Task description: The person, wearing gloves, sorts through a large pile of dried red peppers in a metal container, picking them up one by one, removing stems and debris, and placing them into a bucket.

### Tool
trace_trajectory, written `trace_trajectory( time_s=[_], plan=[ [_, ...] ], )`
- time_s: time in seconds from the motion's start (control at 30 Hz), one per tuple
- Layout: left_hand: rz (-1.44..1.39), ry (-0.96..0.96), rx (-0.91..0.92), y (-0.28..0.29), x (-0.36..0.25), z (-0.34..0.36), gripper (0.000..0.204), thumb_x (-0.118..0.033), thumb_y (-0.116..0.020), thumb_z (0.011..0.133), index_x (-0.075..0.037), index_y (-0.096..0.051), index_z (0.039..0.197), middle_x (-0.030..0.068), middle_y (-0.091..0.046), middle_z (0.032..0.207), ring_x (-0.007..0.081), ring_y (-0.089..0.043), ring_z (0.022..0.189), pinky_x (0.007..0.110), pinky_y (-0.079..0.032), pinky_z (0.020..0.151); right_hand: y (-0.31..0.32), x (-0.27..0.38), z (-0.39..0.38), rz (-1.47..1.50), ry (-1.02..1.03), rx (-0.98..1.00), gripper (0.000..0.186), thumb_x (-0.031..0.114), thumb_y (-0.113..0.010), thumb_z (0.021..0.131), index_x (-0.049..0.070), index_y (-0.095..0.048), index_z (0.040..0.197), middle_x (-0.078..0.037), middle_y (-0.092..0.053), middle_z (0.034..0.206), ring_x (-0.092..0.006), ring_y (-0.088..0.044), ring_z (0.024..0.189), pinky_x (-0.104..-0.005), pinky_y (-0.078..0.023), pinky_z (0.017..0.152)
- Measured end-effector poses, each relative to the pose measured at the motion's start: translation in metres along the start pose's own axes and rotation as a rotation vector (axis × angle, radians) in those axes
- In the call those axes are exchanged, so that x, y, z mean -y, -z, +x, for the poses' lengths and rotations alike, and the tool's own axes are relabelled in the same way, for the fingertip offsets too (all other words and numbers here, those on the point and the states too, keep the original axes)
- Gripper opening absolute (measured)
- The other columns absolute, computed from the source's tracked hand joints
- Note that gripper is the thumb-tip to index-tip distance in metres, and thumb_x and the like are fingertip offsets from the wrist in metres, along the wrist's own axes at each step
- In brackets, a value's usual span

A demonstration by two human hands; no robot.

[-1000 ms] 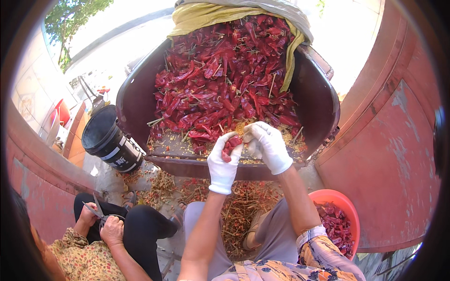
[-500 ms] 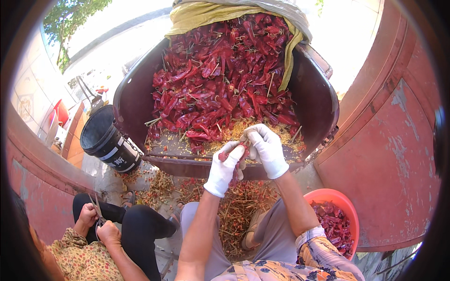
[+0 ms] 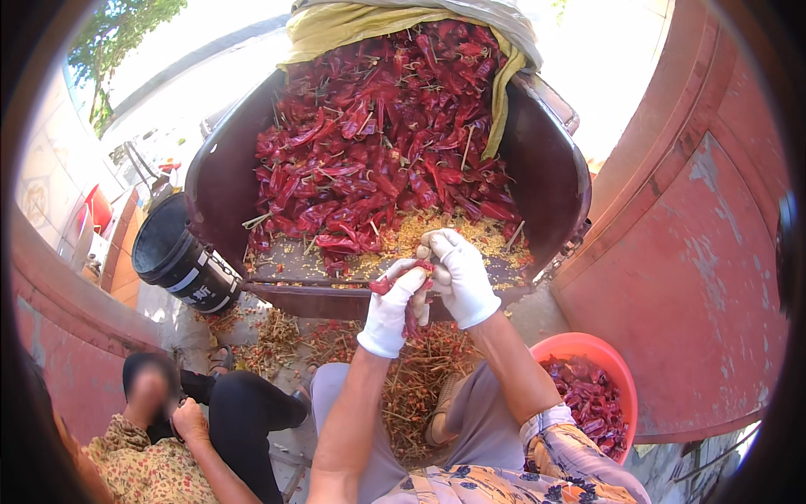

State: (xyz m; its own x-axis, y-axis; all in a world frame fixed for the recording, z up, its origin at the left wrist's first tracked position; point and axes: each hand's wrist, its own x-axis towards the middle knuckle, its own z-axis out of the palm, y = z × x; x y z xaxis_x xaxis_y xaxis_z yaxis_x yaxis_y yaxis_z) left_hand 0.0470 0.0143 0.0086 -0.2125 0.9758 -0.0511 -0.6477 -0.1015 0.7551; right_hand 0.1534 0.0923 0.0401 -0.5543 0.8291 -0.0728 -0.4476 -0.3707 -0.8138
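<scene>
Both hands are in white gloves, close together over the front lip of a dark metal cart [image 3: 554, 172]. My left hand [image 3: 392, 312] is closed around torn red chili pieces [image 3: 383, 286], some dangling below its fingers. My right hand [image 3: 460, 281] pinches at the upper end of the held chili, fingertips close to my left thumb. Behind them lies a large heap of red chilies [image 3: 361, 160] with pale stems, and yellow seeds [image 3: 441, 225] are scattered along the cart bed. A yellow cloth [image 3: 336, 42] drapes over the back of the heap.
A black bucket [image 3: 180, 252] stands left of the cart. At lower left a co-worker [image 3: 143, 458] sits, one hand blurred. An orange-red basin [image 3: 625, 403] of chilies is at my right. Stem litter [image 3: 420, 386] covers the floor between my legs; red metal panels [image 3: 672, 294] flank both sides.
The view has shifted, so the cart appears farther left. My hands still work at the chili, whose red pieces now show above and below my left fingers. The co-worker's scissors are no longer clearly visible.
</scene>
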Motion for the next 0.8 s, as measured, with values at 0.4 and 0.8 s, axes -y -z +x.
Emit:
trace_trajectory(
  time_s=[0.4, 0.8],
  plan=[
    [-0.159, -0.068, -0.109, 0.004, 0.006, 0.006, 0.018, -0.023, -0.062, 0.094, -0.007, -0.055, 0.099, 0.0005, -0.054, 0.069, 0.0111, -0.052, 0.053, 0.029, -0.049, 0.047, 0.002, 0.002, 0.0, -0.31, 0.213, -0.156, 0.013, 0.019, -0.055, 0.098, 0.007, -0.06, 0.099, 0.0, -0.066, 0.081, -0.0002, -0.043, 0.048, -0.0169, -0.032, 0.041],
    [0.304, -0.111, -0.204, -0.009, -0.005, 0.003, 0.015, -0.017, -0.065, 0.09, -0.005, -0.06, 0.098, 0.0001, -0.057, 0.067, 0.0091, -0.055, 0.053, 0.024, -0.044, 0.049, -0.006, -0.011, -0.006, -0.53, 0.337, -0.153, 0.012, 0.016, -0.059, 0.095, 0.004, -0.06, 0.096, 0.001, -0.062, 0.077, -0.0016, -0.047, 0.057, -0.0188, -0.04, 0.055]
  ],
)
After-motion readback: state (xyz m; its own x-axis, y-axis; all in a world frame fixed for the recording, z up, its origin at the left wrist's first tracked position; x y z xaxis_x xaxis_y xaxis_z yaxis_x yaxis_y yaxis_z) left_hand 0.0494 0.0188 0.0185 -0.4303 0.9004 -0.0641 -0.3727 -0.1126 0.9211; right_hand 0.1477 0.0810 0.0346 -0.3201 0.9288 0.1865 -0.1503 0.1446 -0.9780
